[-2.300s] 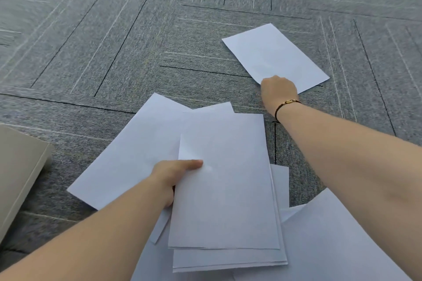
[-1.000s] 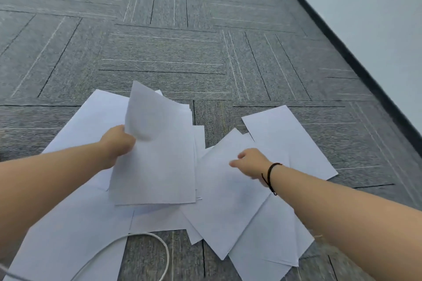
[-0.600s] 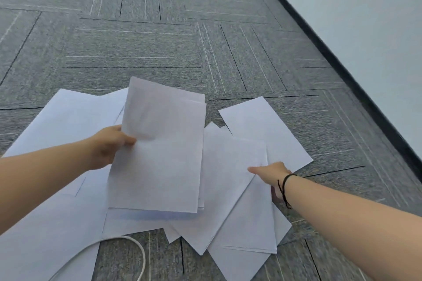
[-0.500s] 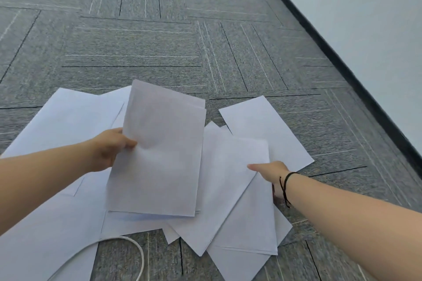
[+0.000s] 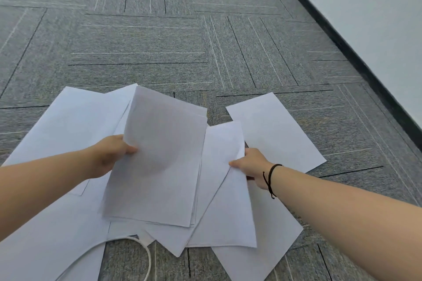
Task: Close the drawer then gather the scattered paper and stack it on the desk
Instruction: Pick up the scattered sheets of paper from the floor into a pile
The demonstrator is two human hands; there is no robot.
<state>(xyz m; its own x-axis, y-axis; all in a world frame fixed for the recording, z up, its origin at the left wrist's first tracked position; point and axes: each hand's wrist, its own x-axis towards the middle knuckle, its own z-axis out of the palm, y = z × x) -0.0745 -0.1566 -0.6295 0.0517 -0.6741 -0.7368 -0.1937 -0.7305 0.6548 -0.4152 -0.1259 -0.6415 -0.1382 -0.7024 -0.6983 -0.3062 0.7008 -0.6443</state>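
My left hand grips a thin stack of white sheets by its left edge, held tilted above the floor. My right hand pinches the right edge of another white sheet, lifted a little off the pile. Several more loose sheets lie overlapping on the carpet under and around both hands. One single sheet lies flat to the right, just beyond my right hand. A large sheet lies at the left. No drawer or desk is in view.
Grey carpet tiles cover the floor. A white wall with a black skirting strip runs diagonally at the right. A white cable loops over the carpet near the bottom edge, partly under the papers.
My right hand took hold of a sheet's edge and raised it toward the stack. The stack in my left hand tilted up slightly. The view turned right from the earliest frame.
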